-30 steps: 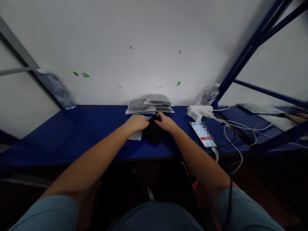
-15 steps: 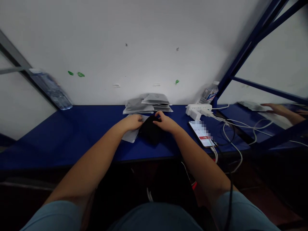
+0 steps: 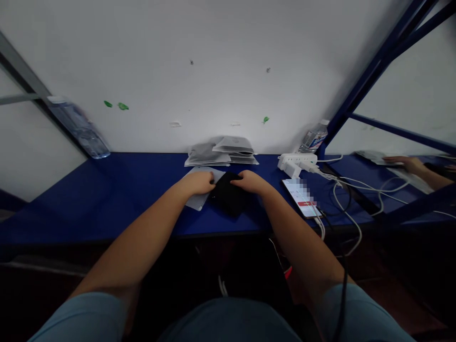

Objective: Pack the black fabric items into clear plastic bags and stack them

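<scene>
A folded black item that looks like cloth (image 3: 231,198) lies on the blue table, partly over a frosted plastic bag (image 3: 195,203). My left hand (image 3: 200,183) rests on the bag, its fingers curled at the bag's opening beside the cloth's left edge. Whether those fingers pinch the bag, the cloth or both is hard to make out. My right hand (image 3: 252,182) grips the cloth's upper right edge, thumb on top and the other fingers mostly hidden. Behind both hands, against the wall, sits a pile of similar frosted bags (image 3: 233,144) with grey contents.
On the right are a phone (image 3: 297,194) with a cable, a white power strip (image 3: 295,160), tangled cords and a small bottle (image 3: 315,137). A large clear bottle (image 3: 79,127) leans at the left. Another person's hand (image 3: 409,164) is beyond the blue frame.
My right hand's fingers have closed around the cloth's edge, where the index finger was raised before. The view has shifted slightly; the cloth and bag stay nearly in place.
</scene>
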The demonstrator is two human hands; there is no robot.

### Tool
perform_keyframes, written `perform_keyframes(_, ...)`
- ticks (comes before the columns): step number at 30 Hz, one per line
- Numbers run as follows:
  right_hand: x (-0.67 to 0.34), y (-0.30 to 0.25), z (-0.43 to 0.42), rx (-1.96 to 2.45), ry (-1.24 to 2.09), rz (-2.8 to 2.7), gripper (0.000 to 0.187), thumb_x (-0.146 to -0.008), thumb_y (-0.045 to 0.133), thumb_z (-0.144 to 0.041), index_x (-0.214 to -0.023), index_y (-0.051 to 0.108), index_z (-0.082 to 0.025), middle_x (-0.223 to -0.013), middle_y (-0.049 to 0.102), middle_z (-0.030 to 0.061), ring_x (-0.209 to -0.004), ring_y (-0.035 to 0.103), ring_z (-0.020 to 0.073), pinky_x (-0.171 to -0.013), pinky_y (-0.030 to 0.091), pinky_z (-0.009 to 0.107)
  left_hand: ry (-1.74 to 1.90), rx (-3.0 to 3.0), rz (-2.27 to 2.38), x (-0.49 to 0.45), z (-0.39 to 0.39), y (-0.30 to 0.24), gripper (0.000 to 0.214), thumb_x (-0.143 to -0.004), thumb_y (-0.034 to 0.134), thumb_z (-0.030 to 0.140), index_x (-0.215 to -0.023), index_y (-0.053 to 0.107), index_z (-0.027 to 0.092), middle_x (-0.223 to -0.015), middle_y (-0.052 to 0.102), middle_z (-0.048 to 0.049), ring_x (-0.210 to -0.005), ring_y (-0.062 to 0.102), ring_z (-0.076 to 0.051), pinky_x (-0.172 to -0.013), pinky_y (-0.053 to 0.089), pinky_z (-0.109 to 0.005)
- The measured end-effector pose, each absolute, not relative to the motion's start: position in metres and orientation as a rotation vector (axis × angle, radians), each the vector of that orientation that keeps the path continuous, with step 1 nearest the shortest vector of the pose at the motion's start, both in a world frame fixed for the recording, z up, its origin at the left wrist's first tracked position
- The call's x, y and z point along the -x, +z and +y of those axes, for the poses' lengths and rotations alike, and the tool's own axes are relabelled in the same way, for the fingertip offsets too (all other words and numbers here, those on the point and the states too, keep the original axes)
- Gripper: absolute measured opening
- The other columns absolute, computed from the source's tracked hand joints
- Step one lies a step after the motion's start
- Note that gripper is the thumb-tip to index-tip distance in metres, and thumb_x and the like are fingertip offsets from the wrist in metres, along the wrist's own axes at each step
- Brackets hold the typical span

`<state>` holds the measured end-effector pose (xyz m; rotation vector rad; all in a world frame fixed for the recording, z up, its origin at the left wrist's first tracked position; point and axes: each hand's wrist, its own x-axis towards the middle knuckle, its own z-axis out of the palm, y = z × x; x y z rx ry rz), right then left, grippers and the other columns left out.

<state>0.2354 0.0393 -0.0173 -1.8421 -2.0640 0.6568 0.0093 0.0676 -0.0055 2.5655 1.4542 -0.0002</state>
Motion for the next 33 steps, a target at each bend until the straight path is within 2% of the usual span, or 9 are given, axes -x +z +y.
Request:
perform_keyframes(3,-0.237,-0.017,0.04,1.782,0.696,-2.059,0.024,-0.09,0.068,-0.039,-0.091,0.07,-0.015,-0.084,0.073,0.006,-0.069,0.062,0.0166,-0.06,0.04,0.026,-0.07,-2.602,1.442,-0.014,0.067,-0.006,0.023,-0.09,0.058,0.031,-0.093,0.077,0.019,-0.097,0.077,-0.0108,-0.088,0.07,-0.026,-0.086,0.053,-0.035)
perform_keyframes(9,-0.25,-0.019,0.049,1.582,0.885,-2.06,0.014,-0.083,0.068,-0.03,-0.085,0.064,-0.018,-0.074,0.066,-0.0003,-0.065,0.058,0.0142,-0.057,0.036,0.025,0.069,-2.621,1.508,-0.023,0.065,-0.012,0.018,-0.082,0.062,0.024,-0.082,0.078,0.016,-0.083,0.075,-0.012,-0.084,0.069,-0.029,-0.082,0.05,-0.036)
perform_keyframes(14,-0.268,-0.016,0.051,1.309,1.109,-1.871,0.028,-0.069,0.072,-0.035,-0.085,0.054,-0.022,-0.068,0.055,-0.007,-0.061,0.049,0.012,-0.057,0.033,0.024,0.211,-2.565,1.527,-0.024,0.065,-0.012,0.02,-0.082,0.061,0.023,-0.073,0.079,0.018,-0.074,0.073,-0.0095,-0.079,0.067,-0.026,-0.077,0.047,-0.033)
perform_keyframes(18,-0.275,-0.011,0.052,1.064,1.25,-1.683,0.032,-0.059,0.066,-0.03,-0.087,0.051,-0.022,-0.077,0.058,-0.0052,-0.07,0.053,0.0138,-0.065,0.039,0.025,0.325,-2.468,1.559,-0.027,0.064,-0.012,0.026,-0.088,0.059,0.03,-0.077,0.08,0.018,-0.076,0.074,-0.0111,-0.077,0.067,-0.026,-0.074,0.046,-0.034)
perform_keyframes(21,-0.273,-0.012,0.055,1.051,1.177,-1.544,0.038,-0.056,0.056,-0.026,-0.093,0.05,-0.023,-0.08,0.058,-0.0044,-0.072,0.055,0.0151,-0.066,0.042,0.026,0.385,-2.375,1.569,-0.029,0.063,-0.014,0.022,-0.085,0.062,0.029,-0.081,0.08,0.018,-0.081,0.076,-0.0123,-0.079,0.069,-0.027,-0.075,0.047,-0.034)
perform_keyframes(25,-0.264,-0.02,0.061,1.252,1.09,-1.538,0.044,-0.061,0.053,-0.028,-0.104,0.044,-0.027,-0.074,0.053,-0.0074,-0.059,0.05,0.0142,-0.057,0.038,0.025,0.312,-2.349,1.431,-0.027,0.065,-0.016,0.016,-0.076,0.066,0.022,-0.082,0.08,0.02,-0.081,0.077,-0.0081,-0.075,0.068,-0.024,-0.073,0.046,-0.032)
perform_keyframes(29,-0.256,-0.029,0.061,1.408,0.996,-1.786,0.052,-0.067,0.055,-0.024,-0.117,0.04,-0.028,-0.071,0.052,-0.009,-0.052,0.046,0.014,-0.053,0.036,0.025,0.276,-2.413,1.262,-0.024,0.065,-0.015,0.024,-0.064,0.064,0.013,-0.082,0.078,0.021,-0.076,0.075,-0.002,-0.069,0.065,-0.021,-0.065,0.042,-0.028)
perform_keyframes(33,-0.257,-0.03,0.057,1.373,0.815,-1.972,0.045,-0.074,0.055,-0.022,-0.118,0.048,-0.026,-0.079,0.058,-0.0054,-0.06,0.053,0.0154,-0.061,0.042,0.027,0.365,-2.386,1.332,-0.024,0.064,-0.015,0.01,-0.066,0.062,0.013,-0.068,0.069,0.02,-0.062,0.065,0.0007,-0.058,0.056,-0.016,-0.058,0.035,-0.028)
